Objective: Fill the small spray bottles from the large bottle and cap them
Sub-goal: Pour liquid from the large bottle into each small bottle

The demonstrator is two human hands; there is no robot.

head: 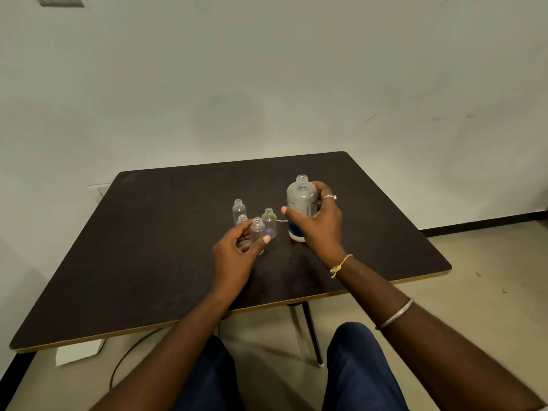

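Right hand (318, 223) is wrapped around the upright large bottle (301, 203), just right of the small bottle (257, 231) gripped in the left hand (234, 256); both necks open, pointing up, above the worktop (148, 232)

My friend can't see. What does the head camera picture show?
A person's right hand grips a large clear bottle with no cap, standing on a dark table. The left hand holds one of four small open bottles beside it.
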